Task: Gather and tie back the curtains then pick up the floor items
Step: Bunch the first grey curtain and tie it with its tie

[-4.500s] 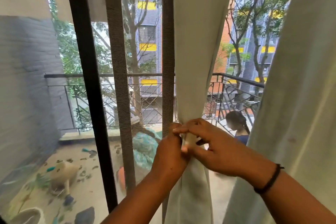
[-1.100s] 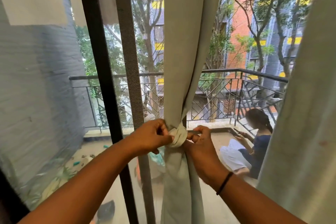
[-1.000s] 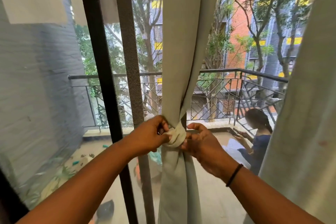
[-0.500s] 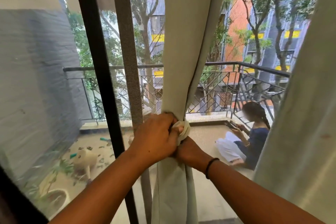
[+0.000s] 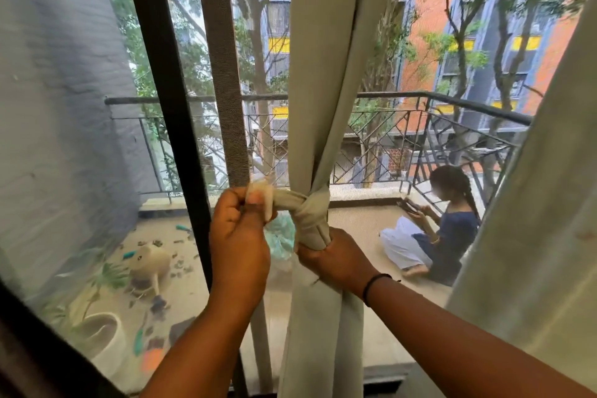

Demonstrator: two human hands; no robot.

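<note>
Your left hand [image 5: 239,236] is curled round the free end of the pale grey-green fabric tie-back strip [image 5: 290,202], pinching it out to the left of the gathered pale grey-green cloth curtain [image 5: 326,74]. Your right hand [image 5: 336,257], a thin black band [image 5: 373,286] on its wrist, grips the bunched curtain just under the knot — the strip's other end runs down into that fist. The two hands sit near each other, apart, with the knot between them. The strip wraps the curtain at its narrowest point, in front of the dark door frame [image 5: 164,107] and the mesh screen. A second pale curtain panel [image 5: 533,236] hangs at the right edge. Outside, beyond the glass, a person in a dark top [image 5: 442,229] sits on the balcony floor by the black metal railing [image 5: 387,139] — a toppled cream pot [image 5: 150,263] and scattered bits lie to the left.
</note>
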